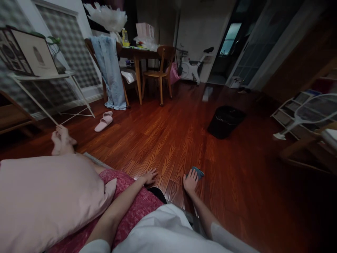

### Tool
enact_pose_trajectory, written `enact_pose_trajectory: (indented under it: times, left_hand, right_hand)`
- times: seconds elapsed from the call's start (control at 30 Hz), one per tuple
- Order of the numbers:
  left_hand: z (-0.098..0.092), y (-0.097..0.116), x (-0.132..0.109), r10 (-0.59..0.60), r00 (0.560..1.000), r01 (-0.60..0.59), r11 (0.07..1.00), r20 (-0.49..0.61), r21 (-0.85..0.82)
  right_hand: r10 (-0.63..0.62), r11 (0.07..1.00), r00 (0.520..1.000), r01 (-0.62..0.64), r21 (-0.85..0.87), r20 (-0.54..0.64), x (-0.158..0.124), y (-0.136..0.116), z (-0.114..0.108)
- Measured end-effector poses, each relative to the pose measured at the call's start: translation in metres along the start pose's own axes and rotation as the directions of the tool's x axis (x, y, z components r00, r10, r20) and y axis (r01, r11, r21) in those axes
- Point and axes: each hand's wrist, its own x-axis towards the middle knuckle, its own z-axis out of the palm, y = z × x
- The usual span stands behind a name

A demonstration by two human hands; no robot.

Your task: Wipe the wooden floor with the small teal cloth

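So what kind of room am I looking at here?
Most likely a lived-in home, an open living and dining area. A wooden dining table with chairs stands at the back, an exercise bike beside it, and pink slippers lie on the wood floor.

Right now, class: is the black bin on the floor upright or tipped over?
Tipped over. The black bin lies on its side on the wooden floor, its wide dark opening turned sideways rather than up.
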Motion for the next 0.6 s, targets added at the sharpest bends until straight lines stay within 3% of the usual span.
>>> enact_pose_trajectory:
  times: [0.1, 0.2, 0.33, 0.4, 0.47, 0.6]
  left_hand:
    - [0.001, -0.001, 0.003, 0.014, 1.0, -0.014, 1.0, 0.001, 0.008]
    - [0.002, -0.001, 0.004, 0.014, 1.0, -0.014, 1.0, -0.013, 0.003]
    - [0.001, 0.002, 0.002, 0.005, 1.0, -0.005, 1.0, -0.015, -0.022]
    - [0.0, 0.003, 0.0, 0.003, 1.0, -0.003, 1.0, -0.014, -0.031]
    - [-0.001, 0.005, -0.002, 0.003, 1.0, -0.004, 0.999, -0.016, -0.035]
    - [-0.003, 0.006, -0.003, -0.005, 1.0, 0.005, 1.0, -0.004, -0.023]
  right_hand:
    - [-0.145, 0.989, 0.986, 0.145, 0.006, 0.08, -0.007, -0.028, 0.003]
    - [-0.375, 0.927, 0.916, 0.374, 0.034, 0.144, -0.031, -0.031, 0.006]
    - [-0.584, 0.811, 0.794, 0.578, 0.089, 0.172, -0.065, 0.006, 0.0]
    - [-0.62, 0.784, 0.765, 0.613, 0.098, 0.173, -0.074, 0.035, -0.006]
    - [-0.604, 0.797, 0.78, 0.598, 0.086, 0.165, -0.076, 0.065, -0.013]
    - [-0.366, 0.93, 0.927, 0.366, 0.014, 0.077, -0.054, 0.101, -0.016]
